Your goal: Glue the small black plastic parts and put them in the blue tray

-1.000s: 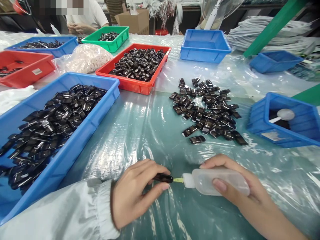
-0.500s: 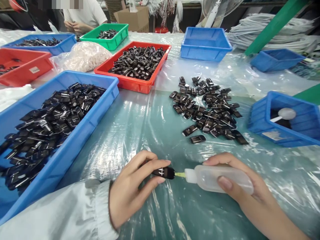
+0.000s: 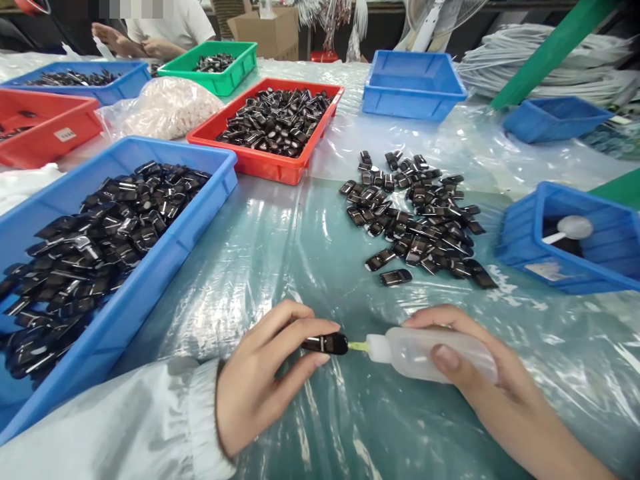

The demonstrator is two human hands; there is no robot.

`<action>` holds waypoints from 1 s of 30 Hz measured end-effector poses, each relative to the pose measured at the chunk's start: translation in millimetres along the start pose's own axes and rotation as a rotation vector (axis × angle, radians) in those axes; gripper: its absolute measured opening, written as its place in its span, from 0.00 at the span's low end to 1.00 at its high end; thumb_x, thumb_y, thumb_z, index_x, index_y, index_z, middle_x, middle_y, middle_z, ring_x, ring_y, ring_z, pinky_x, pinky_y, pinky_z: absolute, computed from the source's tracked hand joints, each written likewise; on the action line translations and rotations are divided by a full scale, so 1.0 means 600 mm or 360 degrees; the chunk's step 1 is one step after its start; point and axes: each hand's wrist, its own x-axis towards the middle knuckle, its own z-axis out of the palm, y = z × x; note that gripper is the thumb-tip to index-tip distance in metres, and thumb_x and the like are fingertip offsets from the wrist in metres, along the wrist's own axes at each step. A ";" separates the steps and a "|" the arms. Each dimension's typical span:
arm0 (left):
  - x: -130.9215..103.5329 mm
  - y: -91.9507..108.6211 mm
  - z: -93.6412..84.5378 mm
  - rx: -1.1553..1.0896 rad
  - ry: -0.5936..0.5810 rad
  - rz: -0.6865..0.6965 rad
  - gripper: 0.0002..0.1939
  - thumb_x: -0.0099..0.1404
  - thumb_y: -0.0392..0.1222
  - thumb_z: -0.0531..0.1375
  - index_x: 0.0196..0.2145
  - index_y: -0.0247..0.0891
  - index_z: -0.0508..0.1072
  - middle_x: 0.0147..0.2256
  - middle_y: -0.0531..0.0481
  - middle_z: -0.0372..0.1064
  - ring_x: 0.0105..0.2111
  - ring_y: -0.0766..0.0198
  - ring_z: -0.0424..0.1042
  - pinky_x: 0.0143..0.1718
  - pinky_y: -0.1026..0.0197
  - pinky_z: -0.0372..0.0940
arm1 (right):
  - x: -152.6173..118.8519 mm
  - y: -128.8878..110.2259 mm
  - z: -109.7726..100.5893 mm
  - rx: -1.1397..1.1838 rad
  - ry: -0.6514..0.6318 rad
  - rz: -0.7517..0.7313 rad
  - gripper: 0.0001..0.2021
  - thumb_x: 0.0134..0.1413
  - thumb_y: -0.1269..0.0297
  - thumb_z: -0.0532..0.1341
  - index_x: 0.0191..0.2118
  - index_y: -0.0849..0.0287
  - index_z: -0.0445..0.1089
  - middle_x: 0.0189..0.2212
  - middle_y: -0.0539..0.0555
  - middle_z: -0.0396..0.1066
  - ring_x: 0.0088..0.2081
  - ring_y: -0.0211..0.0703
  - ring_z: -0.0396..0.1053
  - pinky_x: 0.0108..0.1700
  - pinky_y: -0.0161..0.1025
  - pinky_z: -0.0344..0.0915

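Observation:
Between the thumb and fingers of my left hand (image 3: pixel 273 370) is a small glossy black plastic casing (image 3: pixel 327 343), its rounded end facing right. My right hand (image 3: pixel 480 367) is wrapped round a translucent white squeeze bottle (image 3: pixel 435 353), which lies sideways in the grip. The bottle's yellowish nozzle tip (image 3: pixel 357 346) points left and meets the rounded end of the casing; whether it goes into an opening there I cannot tell. Beyond the hands, a loose pile of similar black casings (image 3: pixel 415 227) is spread on the plastic-covered table (image 3: pixel 270 253).
A large blue bin (image 3: pixel 220 175) of black casings stands at left, with a red tray (image 3: pixel 295 175) of casings behind it. On the right a small blue bin (image 3: pixel 520 233) holds a white scoop (image 3: pixel 575 228). A co-worker's hands (image 3: pixel 135 47) show at the far left.
My right hand and the bottle have shifted slightly left. The casing in my left hand has turned a little. The co-worker's hands have moved apart.

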 end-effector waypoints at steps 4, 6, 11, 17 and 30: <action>0.001 0.000 -0.001 0.0003 -0.0005 0.0007 0.13 0.68 0.35 0.53 0.50 0.42 0.65 0.42 0.46 0.62 0.41 0.60 0.65 0.40 0.59 0.64 | -0.001 -0.002 0.001 -0.0011 0.0004 -0.0014 0.08 0.58 0.52 0.54 0.38 0.45 0.67 0.27 0.46 0.69 0.23 0.35 0.68 0.21 0.27 0.64; 0.001 0.000 -0.001 -0.0007 -0.0005 0.0009 0.13 0.68 0.35 0.53 0.50 0.42 0.65 0.42 0.46 0.62 0.40 0.60 0.65 0.39 0.59 0.65 | -0.001 -0.003 0.002 -0.0018 0.0025 0.0003 0.08 0.59 0.52 0.54 0.37 0.45 0.68 0.28 0.47 0.69 0.22 0.36 0.68 0.20 0.28 0.64; 0.002 0.000 -0.001 -0.0020 0.0014 0.0037 0.13 0.68 0.35 0.54 0.50 0.40 0.66 0.42 0.46 0.63 0.40 0.61 0.66 0.40 0.61 0.64 | -0.002 -0.003 0.005 -0.0060 0.0054 -0.0007 0.07 0.58 0.51 0.53 0.37 0.41 0.67 0.27 0.45 0.69 0.20 0.36 0.67 0.17 0.27 0.62; 0.002 -0.001 -0.001 -0.0026 0.0029 0.0045 0.13 0.68 0.35 0.54 0.50 0.40 0.66 0.42 0.46 0.63 0.40 0.62 0.66 0.40 0.62 0.64 | -0.001 -0.003 0.005 -0.0099 0.0089 -0.0061 0.07 0.58 0.51 0.53 0.37 0.40 0.67 0.27 0.45 0.69 0.20 0.36 0.67 0.17 0.27 0.61; 0.003 -0.006 -0.002 -0.0005 0.0113 -0.0105 0.13 0.68 0.34 0.54 0.50 0.43 0.66 0.43 0.49 0.61 0.43 0.63 0.64 0.44 0.62 0.61 | 0.000 -0.002 -0.015 -0.0315 0.0320 -0.0379 0.05 0.53 0.58 0.58 0.37 0.44 0.68 0.27 0.45 0.71 0.20 0.34 0.69 0.17 0.25 0.64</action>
